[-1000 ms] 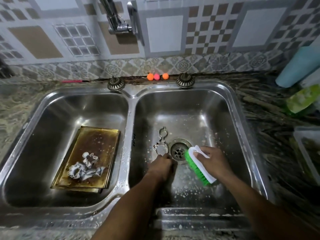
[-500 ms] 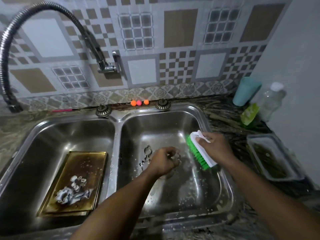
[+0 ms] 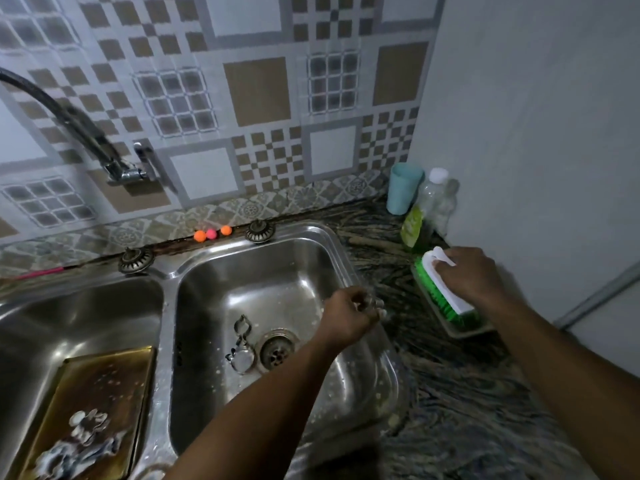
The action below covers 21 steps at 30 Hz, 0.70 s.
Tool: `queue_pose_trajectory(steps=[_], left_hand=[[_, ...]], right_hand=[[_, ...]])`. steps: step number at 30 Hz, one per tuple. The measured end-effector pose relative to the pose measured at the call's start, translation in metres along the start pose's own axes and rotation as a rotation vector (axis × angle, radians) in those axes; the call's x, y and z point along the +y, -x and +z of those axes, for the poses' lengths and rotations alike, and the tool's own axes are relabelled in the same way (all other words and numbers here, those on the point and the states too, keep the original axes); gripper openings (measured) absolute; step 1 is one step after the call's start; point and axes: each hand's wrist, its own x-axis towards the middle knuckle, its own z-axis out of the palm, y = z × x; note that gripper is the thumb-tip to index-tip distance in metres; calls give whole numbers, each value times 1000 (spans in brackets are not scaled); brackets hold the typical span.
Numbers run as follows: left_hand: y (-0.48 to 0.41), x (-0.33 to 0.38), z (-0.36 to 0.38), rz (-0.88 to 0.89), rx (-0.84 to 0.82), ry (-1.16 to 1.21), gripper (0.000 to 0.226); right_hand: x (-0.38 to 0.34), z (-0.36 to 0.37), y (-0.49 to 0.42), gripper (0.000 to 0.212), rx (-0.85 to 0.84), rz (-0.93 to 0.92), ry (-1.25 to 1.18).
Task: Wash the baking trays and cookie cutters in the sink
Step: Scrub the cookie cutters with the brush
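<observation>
Head view: a double-basin stainless-steel sink (image 3: 166, 285) fills the lower left, and the round metal drain (image 3: 277, 348) in its right basin serves as the mark. Just left of the drain, two thin metal cookie cutters (image 3: 240, 344) lie end to end on the basin floor. Far left of the drain, in the other basin, a browned, gold-coloured rectangular baking tray (image 3: 104, 382) lies flat, with a soapy heap of cutters (image 3: 79, 441) on its near end.

Above and right of the drain, the left hand (image 3: 346, 317) hovers at the basin's right rim. Its fingers are curled round something small and shiny — probably a small metal cutter (image 3: 375, 304), though blur hides its shape.

Well right of the drain, over the dark marbled counter (image 3: 467, 410), the right hand (image 3: 467, 275) grips the white handle of a green-bristled scrub brush (image 3: 446, 292). The bristles point down into a shallow rectangular dish (image 3: 460, 332). Farther back from the drain stand a teal cup (image 3: 403, 188) and a clear plastic bottle (image 3: 433, 199).
</observation>
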Motion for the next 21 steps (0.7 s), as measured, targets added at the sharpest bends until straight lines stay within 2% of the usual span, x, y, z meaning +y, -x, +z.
queue_pose_trajectory(steps=[3,8,15,21], left_hand=[[-1,6,21,-39,-15,102,37],[0,16,40,-128,-67,272,38],[-2,15,32,-123,-52,239,42],[-1,18,20,-140,-33,280,35]], right_hand=[[19,3,3,41,-11,51,-15],[32,7,4,50,-45,92,7],[35,13,-9,52,-68,94,41],[33,14,-8,50,-52,52,32]])
